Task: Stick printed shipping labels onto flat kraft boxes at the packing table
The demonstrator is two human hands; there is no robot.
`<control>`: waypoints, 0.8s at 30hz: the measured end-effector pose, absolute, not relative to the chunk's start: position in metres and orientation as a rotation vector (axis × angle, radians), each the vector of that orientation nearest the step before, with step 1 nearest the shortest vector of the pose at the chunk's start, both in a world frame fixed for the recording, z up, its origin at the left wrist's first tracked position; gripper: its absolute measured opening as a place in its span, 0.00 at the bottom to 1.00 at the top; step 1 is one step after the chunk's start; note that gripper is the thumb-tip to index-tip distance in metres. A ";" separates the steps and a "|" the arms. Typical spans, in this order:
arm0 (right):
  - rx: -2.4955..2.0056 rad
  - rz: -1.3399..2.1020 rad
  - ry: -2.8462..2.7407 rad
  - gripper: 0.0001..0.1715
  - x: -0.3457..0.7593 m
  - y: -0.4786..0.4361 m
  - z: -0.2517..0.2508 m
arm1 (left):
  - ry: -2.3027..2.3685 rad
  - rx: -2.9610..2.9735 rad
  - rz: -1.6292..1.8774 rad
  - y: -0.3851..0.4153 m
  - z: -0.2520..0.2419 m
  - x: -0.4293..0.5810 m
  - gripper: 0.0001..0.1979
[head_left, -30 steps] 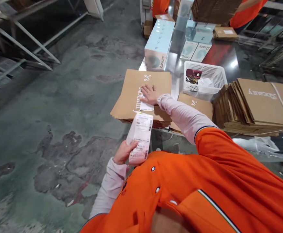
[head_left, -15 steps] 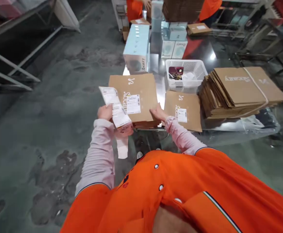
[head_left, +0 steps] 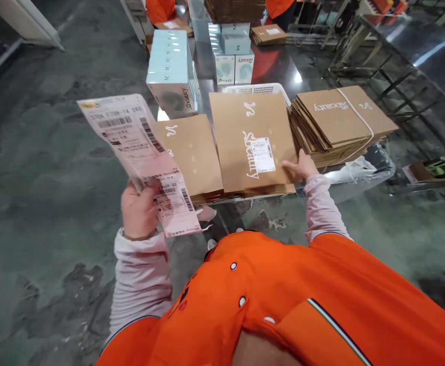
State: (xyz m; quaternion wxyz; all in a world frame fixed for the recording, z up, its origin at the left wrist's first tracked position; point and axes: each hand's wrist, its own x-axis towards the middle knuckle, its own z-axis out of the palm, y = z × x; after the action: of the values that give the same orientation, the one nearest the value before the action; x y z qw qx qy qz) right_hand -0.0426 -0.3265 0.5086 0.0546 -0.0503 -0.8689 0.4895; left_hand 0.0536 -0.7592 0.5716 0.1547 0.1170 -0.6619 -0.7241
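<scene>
My left hand [head_left: 139, 209] grips a strip of shipping labels [head_left: 138, 152], held up to the left of the table's near edge. My right hand [head_left: 301, 164] rests on the right edge of a flat brown cardboard box [head_left: 245, 127] with a white label [head_left: 262, 154] stuck on it. That box lies on top of another flat box, to the right of a stack of unlabelled flat brown boxes [head_left: 191, 152].
A tied bundle of flat brown boxes [head_left: 336, 124] lies at the right. A white basket [head_left: 256, 89] peeks out behind the labelled box. Pale blue product boxes [head_left: 171, 66] stand further back. Other people in orange shirts [head_left: 159, 9] work at the far end.
My right hand has slid the labelled box from the left stack to the right, onto the other labelled box. My left hand has lifted the label strip higher. The view has shifted.
</scene>
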 end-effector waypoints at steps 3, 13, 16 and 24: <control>0.133 1.574 -2.707 0.73 -0.032 -0.391 0.515 | -1.943 0.289 -2.148 -0.742 0.548 0.071 0.20; 0.735 2.329 -2.529 0.35 0.024 -0.564 0.523 | -2.117 0.199 -2.074 -0.730 0.530 0.090 0.25; 0.820 2.051 -2.698 0.28 0.018 -0.561 0.525 | -2.084 0.340 -2.026 -0.726 0.529 0.088 0.22; 0.895 1.830 -2.677 0.16 -0.007 -0.585 0.528 | -1.913 0.702 -1.776 -0.714 0.507 0.077 0.25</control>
State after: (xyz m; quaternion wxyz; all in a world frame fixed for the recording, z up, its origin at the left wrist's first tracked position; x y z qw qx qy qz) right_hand -0.0068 -0.5849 0.5280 -0.1111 0.2644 -0.7909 0.5405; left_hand 0.0771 -0.7136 0.5065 0.2177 0.2534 -0.6907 -0.6413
